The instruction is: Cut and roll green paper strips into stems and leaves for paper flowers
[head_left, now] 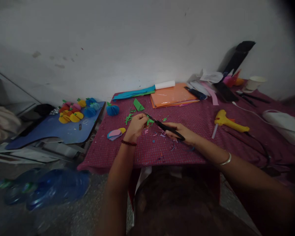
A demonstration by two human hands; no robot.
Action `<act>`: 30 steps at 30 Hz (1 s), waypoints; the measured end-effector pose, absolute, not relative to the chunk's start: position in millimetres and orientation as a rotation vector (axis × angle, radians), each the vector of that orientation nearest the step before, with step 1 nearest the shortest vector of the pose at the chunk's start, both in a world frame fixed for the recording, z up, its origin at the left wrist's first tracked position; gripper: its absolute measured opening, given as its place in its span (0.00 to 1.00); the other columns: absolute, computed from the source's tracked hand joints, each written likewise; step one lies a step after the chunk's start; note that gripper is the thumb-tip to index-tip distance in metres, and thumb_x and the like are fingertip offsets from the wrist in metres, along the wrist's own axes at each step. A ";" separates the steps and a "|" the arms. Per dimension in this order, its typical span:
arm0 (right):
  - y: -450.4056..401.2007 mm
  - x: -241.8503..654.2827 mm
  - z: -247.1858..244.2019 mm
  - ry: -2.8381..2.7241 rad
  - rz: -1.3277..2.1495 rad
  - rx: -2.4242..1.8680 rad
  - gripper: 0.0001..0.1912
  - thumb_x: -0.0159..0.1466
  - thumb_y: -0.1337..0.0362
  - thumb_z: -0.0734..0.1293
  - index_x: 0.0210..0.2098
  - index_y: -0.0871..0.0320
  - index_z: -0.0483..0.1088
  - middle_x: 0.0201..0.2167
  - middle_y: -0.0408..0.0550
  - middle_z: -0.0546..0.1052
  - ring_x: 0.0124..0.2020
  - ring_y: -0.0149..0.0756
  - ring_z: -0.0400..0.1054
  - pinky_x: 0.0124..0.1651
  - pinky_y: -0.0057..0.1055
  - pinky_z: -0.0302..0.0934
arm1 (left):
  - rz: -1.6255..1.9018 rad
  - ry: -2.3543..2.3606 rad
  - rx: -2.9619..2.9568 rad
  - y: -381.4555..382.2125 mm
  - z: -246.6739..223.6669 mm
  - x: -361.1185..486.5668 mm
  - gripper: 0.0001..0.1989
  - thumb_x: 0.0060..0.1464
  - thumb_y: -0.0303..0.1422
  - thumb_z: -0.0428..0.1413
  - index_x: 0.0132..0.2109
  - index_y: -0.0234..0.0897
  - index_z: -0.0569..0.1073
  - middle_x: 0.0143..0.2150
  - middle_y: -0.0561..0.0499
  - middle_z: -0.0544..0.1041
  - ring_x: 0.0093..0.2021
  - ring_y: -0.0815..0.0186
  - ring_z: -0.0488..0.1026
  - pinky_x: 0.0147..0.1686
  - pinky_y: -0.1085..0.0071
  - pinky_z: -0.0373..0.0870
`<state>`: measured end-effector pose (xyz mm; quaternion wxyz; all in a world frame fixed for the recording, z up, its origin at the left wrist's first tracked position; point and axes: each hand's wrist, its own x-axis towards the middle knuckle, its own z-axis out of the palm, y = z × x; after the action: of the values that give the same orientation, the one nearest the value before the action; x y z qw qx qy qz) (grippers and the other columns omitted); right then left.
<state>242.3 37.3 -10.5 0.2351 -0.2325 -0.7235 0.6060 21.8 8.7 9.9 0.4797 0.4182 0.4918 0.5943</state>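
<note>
My right hand (178, 129) is closed round the handles of black scissors (168, 129), their blades pointing left toward my other hand. My left hand (137, 125) is pinched over the table, and a small green paper piece (150, 121) shows at its fingertips, partly hidden by the fingers and scissors. Beyond lies a folded green paper (138, 105). Green paper strips (128, 118) are scattered beside my left hand. Left of that wrist rests a small stack of pink, blue and yellow paper rounds (115, 133). Tiny coloured scraps (159, 133) lie below the blades.
A yellow glue gun (227, 122) lies at right with its cord. Orange sheets (173, 95) and blue paper strips (135, 93) are along the wall. A blue paper pumpkin (112, 109) stands at left; more paper pumpkins sit on a blue side table (49, 132). Plastic bottles (59, 186) lie on the floor.
</note>
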 end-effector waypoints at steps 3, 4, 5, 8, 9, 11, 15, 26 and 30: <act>37.4 242.6 -10.2 -2.038 1.612 -0.640 0.33 0.62 0.51 0.67 0.62 0.60 0.62 0.23 0.38 0.60 0.21 0.23 0.51 0.20 0.21 0.46 | 1.430 1.206 1.052 7.8 11.2 19.4 0.10 0.41 0.29 0.57 0.19 0.36 0.63 0.14 0.59 0.60 0.15 0.76 0.56 0.17 0.77 0.59; 37.3 242.7 -10.0 -2.054 1.595 -0.641 0.33 0.62 0.51 0.66 0.62 0.60 0.62 0.23 0.38 0.60 0.21 0.23 0.51 0.21 0.21 0.46 | 1.422 1.209 1.063 7.5 11.6 18.7 0.10 0.41 0.28 0.57 0.19 0.36 0.63 0.14 0.58 0.60 0.15 0.76 0.57 0.17 0.77 0.59; 37.3 242.7 -9.9 -2.066 1.580 -0.640 0.33 0.62 0.51 0.66 0.62 0.60 0.63 0.24 0.38 0.60 0.21 0.23 0.51 0.21 0.21 0.46 | 1.414 1.214 1.074 7.2 12.1 18.0 0.10 0.41 0.28 0.56 0.18 0.36 0.63 0.13 0.58 0.60 0.15 0.76 0.57 0.17 0.77 0.58; 37.1 242.9 -10.4 -2.085 1.555 -0.637 0.33 0.62 0.51 0.67 0.61 0.60 0.63 0.25 0.39 0.62 0.22 0.23 0.51 0.22 0.22 0.46 | 1.395 1.246 1.092 6.7 13.6 17.0 0.10 0.41 0.27 0.55 0.17 0.36 0.63 0.14 0.57 0.61 0.15 0.76 0.57 0.17 0.77 0.58; 37.0 242.9 -10.5 -2.085 1.551 -0.636 0.32 0.62 0.51 0.67 0.61 0.60 0.63 0.25 0.39 0.62 0.22 0.23 0.51 0.22 0.22 0.46 | 1.393 1.254 1.090 6.6 13.9 17.1 0.10 0.41 0.26 0.55 0.17 0.36 0.63 0.14 0.57 0.61 0.15 0.76 0.57 0.17 0.77 0.57; 36.7 242.8 -10.4 -2.087 1.544 -0.637 0.32 0.62 0.51 0.66 0.61 0.60 0.63 0.25 0.40 0.63 0.22 0.23 0.51 0.22 0.22 0.46 | 1.392 1.262 1.084 6.5 14.2 17.7 0.10 0.41 0.26 0.55 0.18 0.36 0.63 0.14 0.57 0.61 0.15 0.75 0.57 0.18 0.76 0.57; 36.0 242.6 -9.5 -2.097 1.531 -0.651 0.32 0.62 0.51 0.66 0.61 0.60 0.63 0.26 0.40 0.63 0.22 0.24 0.52 0.22 0.22 0.47 | 1.386 1.264 1.071 7.4 12.7 18.1 0.11 0.43 0.25 0.54 0.18 0.36 0.62 0.14 0.57 0.62 0.15 0.75 0.57 0.18 0.76 0.56; 47.0 241.1 -17.4 -1.976 1.501 -0.732 0.32 0.60 0.51 0.68 0.59 0.60 0.65 0.24 0.41 0.69 0.19 0.24 0.56 0.21 0.24 0.50 | 1.390 1.152 1.070 7.5 11.0 15.9 0.10 0.43 0.31 0.60 0.22 0.35 0.67 0.16 0.56 0.65 0.16 0.75 0.61 0.19 0.76 0.58; 70.5 253.0 -16.5 -2.113 1.001 -0.888 0.28 0.59 0.57 0.67 0.58 0.57 0.67 0.41 0.50 0.77 0.36 0.37 0.70 0.37 0.30 0.62 | 1.396 1.038 1.046 5.0 13.5 17.2 0.12 0.42 0.36 0.64 0.26 0.34 0.69 0.20 0.55 0.69 0.20 0.75 0.65 0.22 0.77 0.61</act>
<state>253.0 70.5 -16.5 0.3145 -0.3371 -0.8019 0.3799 17.2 5.0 13.5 0.5279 0.4378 0.4342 0.5840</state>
